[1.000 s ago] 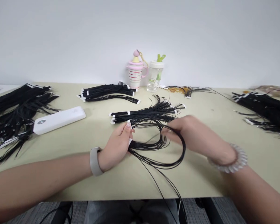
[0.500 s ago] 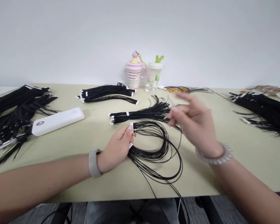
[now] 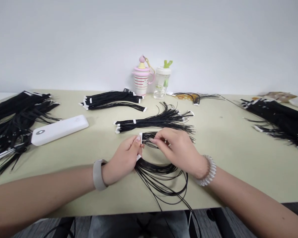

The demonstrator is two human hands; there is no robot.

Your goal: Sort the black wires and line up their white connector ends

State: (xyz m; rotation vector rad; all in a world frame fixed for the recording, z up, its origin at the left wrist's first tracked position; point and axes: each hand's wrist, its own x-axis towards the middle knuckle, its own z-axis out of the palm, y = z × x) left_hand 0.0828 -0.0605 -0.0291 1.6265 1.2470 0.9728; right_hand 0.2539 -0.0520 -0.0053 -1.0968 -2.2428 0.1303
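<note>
My left hand [image 3: 124,158] pinches the white-tipped end of a looped bundle of thin black wires [image 3: 161,175] that curls toward the table's front edge. Fingers of my right hand [image 3: 176,148] close on the same bundle just right of the white connector [image 3: 140,137]. A grey band sits on my left wrist and a clear coil band on my right. Just behind the hands lies a straight bundle of black wires [image 3: 154,121] with white tips.
A white power bank [image 3: 59,129] lies at left beside a big heap of black wires [image 3: 12,115]. More bundles lie at the back [image 3: 111,99] and far right [image 3: 278,119]. A pink striped cup [image 3: 141,79] and a clear bottle [image 3: 161,82] stand by the wall.
My right hand rose from the loop, swung up and open, then came back down onto the wires beside my left hand. The left hand kept its hold.
</note>
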